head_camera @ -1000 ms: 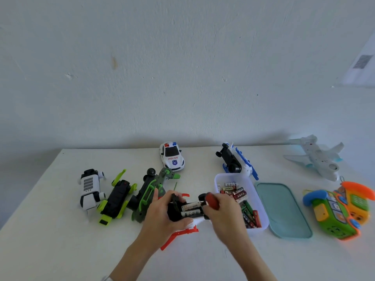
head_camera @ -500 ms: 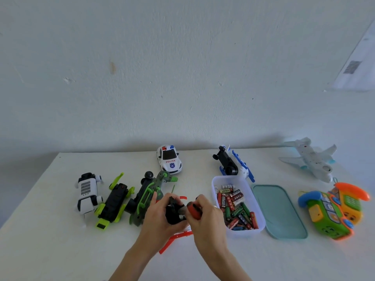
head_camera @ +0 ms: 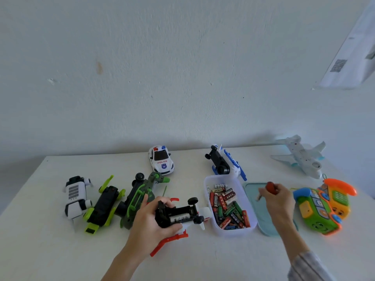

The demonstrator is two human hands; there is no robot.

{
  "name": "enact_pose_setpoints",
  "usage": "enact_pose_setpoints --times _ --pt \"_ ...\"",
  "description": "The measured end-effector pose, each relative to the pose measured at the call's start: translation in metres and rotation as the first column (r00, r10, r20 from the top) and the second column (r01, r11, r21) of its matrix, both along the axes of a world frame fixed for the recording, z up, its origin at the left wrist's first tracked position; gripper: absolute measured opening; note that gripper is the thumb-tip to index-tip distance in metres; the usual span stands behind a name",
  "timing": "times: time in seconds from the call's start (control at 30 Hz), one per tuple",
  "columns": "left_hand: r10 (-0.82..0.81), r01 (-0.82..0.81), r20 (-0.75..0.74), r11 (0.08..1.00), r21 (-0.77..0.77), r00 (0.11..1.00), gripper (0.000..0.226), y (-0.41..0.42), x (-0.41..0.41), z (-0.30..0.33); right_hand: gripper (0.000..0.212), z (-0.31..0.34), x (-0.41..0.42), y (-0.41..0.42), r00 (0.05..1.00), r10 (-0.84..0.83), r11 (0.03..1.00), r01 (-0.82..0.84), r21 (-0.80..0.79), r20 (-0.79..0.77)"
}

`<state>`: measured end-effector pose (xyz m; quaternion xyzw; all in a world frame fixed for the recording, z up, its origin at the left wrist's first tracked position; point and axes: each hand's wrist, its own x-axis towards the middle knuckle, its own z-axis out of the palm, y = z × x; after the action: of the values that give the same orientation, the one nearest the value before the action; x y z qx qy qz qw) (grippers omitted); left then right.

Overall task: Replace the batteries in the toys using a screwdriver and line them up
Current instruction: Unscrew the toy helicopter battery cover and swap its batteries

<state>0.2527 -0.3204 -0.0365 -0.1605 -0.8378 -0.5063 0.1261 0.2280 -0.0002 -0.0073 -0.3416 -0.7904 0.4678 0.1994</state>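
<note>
Black moulded plastic forms the underside of the toy (head_camera: 178,213) now held belly-up in the left hand (head_camera: 151,222), with white body panels and red blade-like parts projecting below and behind it; small black wheels stand at its right end. Its battery bay is uncovered, and at least one white cell lies in it. The toy is judged light, rigid and hollow, with thin red appendages liable to snap; the chassis sides, where the left fingers and thumb already curl round it, are the sound place to grip, not the blades or wheels. It sits just above the surface (head_camera: 203,260), immediately left of the clear battery tub (head_camera: 250,226), which holds a loose heap of red, green and black cells. These are judged smooth and prone to roll. The right hand (head_camera: 279,199) is over the teal lid (head_camera: 263,222) beside the tub, fingers closed on a red-handled screwdriver (head_camera: 271,188); a small pale item at its fingertips cannot be identified. Further out on the left lie a white robot dog (head_camera: 76,196), a lime-and-black toy (head_camera: 104,207) and a dark green vehicle (head_camera: 140,194), all overturned. Behind stand a police car (head_camera: 161,160), an overturned blue-and-white toy (head_camera: 225,162) and a white aeroplane (head_camera: 300,155), with a bright toy phone (head_camera: 324,207) at far right.
</note>
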Motion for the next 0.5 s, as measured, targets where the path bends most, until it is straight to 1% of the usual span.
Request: enact_pose_setpoints --times 0.07,0.13,0.23,0.33,0.37,0.4,0.47,0.5 --pt "0.009 -0.009 -0.004 1.0 -0.005 1.0 0.046 -0.002 -0.001 -0.004 0.014 -0.02 0.0 0.024 0.989 -0.019 0.999 0.013 0.042 0.148" --pt "0.012 -0.012 0.0 1.0 -0.018 1.0 0.047 -0.003 -0.002 -0.006 0.017 -0.032 0.0 0.034 0.971 0.013 0.998 -0.026 0.051 0.24" --pt "-0.013 0.013 0.011 1.0 -0.015 1.0 0.046 -0.002 -0.002 -0.003 0.022 -0.043 -0.001 0.039 0.951 0.047 0.995 -0.072 0.073 0.306" --pt "-0.019 0.02 0.006 1.0 -0.021 1.0 0.048 -0.002 -0.003 -0.001 0.017 -0.037 -0.001 0.034 0.939 0.03 0.976 -0.101 0.191 0.344" --pt "-0.024 0.024 0.01 1.0 -0.018 1.0 0.049 -0.003 -0.003 -0.001 0.015 -0.03 -0.003 0.03 0.947 0.036 0.967 -0.113 0.227 0.318" --pt "-0.032 0.032 0.019 0.999 -0.014 0.999 0.05 -0.003 -0.004 -0.001 0.015 -0.021 -0.005 0.024 0.964 0.062 0.962 -0.127 0.241 0.26" --pt "-0.048 0.048 0.042 0.999 -0.016 0.998 0.052 -0.004 -0.005 -0.001 0.02 0.005 -0.009 0.006 0.981 0.175 0.964 -0.187 0.191 0.08" --pt "-0.051 0.052 0.055 0.998 -0.018 0.997 0.055 -0.004 -0.006 -0.001 0.023 0.021 -0.01 -0.006 0.972 0.234 0.961 -0.229 0.157 -0.019"
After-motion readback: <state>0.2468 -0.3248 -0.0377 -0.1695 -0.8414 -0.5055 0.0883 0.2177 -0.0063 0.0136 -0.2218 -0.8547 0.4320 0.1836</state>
